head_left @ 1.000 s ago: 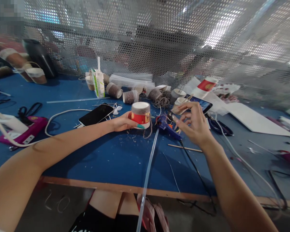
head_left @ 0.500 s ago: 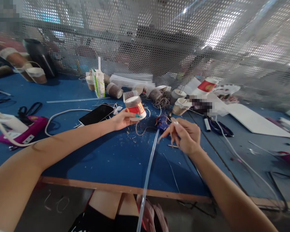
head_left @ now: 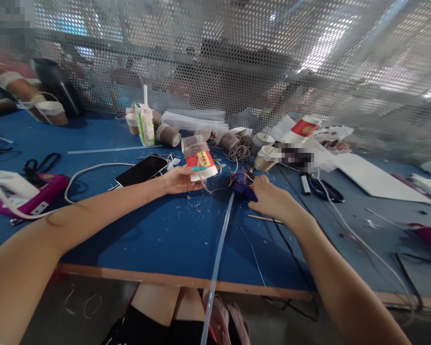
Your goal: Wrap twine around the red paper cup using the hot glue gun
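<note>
My left hand point(head_left: 179, 180) is closed around a red and white paper cup point(head_left: 209, 166), which is tilted over the table. Grey-brown twine covers its upper part, and a loose strand hangs from it. To the right, my right hand point(head_left: 273, 195) is closed on a blue hot glue gun point(head_left: 240, 181), its fingers mostly hidden from view. A long translucent glue stick point(head_left: 221, 247) sticks out of the gun's back and slopes down past the table edge. A small gap separates cup and gun.
Twine-wrapped cups point(head_left: 168, 135), a tangle of twine point(head_left: 239, 148) and a drink carton point(head_left: 145, 124) stand toward the perforated metal screen point(head_left: 187, 62). A phone point(head_left: 141, 171) and a purple power strip point(head_left: 52, 191) lie left. White board point(head_left: 384, 178) and cables are at right.
My right hand, earlier above and beside the glue gun with bent fingers, has come down and closed on it. The cup has been tipped so that its printed side shows more.
</note>
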Demonstrator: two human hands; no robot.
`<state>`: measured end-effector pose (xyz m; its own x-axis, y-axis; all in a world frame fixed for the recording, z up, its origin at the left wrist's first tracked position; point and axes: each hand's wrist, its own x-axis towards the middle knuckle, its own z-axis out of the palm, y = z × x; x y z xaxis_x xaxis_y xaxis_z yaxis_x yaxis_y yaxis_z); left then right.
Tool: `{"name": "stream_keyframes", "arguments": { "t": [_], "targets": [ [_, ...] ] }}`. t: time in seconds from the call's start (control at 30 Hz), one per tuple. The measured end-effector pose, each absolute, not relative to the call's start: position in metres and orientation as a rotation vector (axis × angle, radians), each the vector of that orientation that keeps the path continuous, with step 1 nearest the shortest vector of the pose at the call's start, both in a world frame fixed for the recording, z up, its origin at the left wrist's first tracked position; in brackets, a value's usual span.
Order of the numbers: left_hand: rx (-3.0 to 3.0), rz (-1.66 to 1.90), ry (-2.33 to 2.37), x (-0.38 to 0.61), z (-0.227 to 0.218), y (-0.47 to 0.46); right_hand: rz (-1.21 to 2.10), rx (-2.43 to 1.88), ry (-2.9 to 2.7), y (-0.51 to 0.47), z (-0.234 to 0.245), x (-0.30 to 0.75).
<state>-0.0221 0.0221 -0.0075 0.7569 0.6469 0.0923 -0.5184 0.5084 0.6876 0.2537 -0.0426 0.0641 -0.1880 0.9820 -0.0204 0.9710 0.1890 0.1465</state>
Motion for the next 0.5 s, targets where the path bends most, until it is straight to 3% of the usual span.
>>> {"name": "stream_keyframes", "arguments": {
  "t": [0.13, 0.27, 0.5],
  "targets": [
    [0.747, 0.645, 0.182, -0.025, -0.011, 0.025, 0.225, 1.993, 2.158, -0.045, 0.07, 0.24],
    [0.753, 0.703, 0.213, -0.022, -0.01, 0.024, 0.19, 2.202, 2.344, -0.036, 0.074, 0.253],
    [0.728, 0.689, 0.266, -0.014, -0.01, 0.024, -0.431, 2.513, 2.891, -0.015, 0.056, 0.282]
  ]
}}
